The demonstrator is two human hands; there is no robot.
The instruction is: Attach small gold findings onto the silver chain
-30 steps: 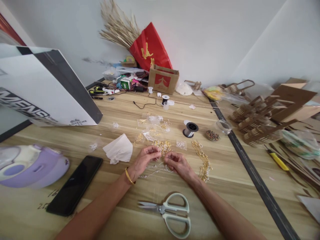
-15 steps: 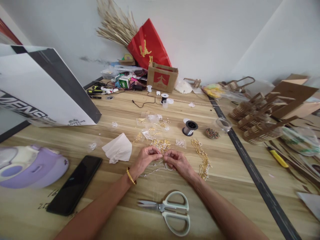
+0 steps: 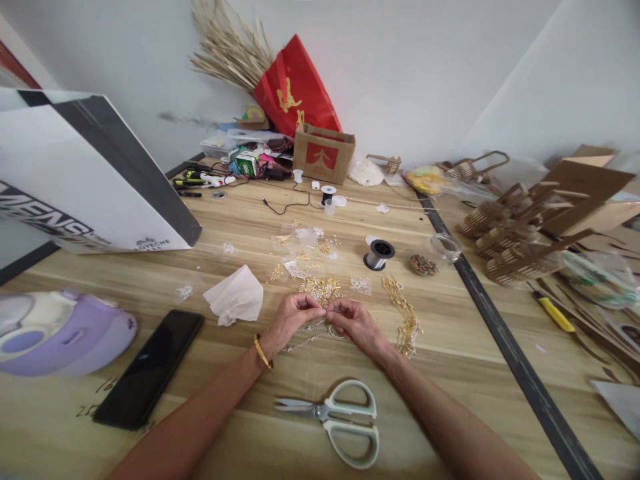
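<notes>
Can see left hand and right hand meeting at narrow, pinched fingertips, but cannot tell anything held between them. Can also see silver-coloured chain under them on wooden table, with gold-and-silver small pieces just beyond, gold-coloured chains beside right wrist, and scissors on near side.

Small craft workroom, home or shop unclear, wood-grain worktop against plain walls, jewellery parts and gold chains mid-worktop, wire spool beyond, scissors towards the near edge, tools by the far left corner, baskets towards the right edge.
</notes>
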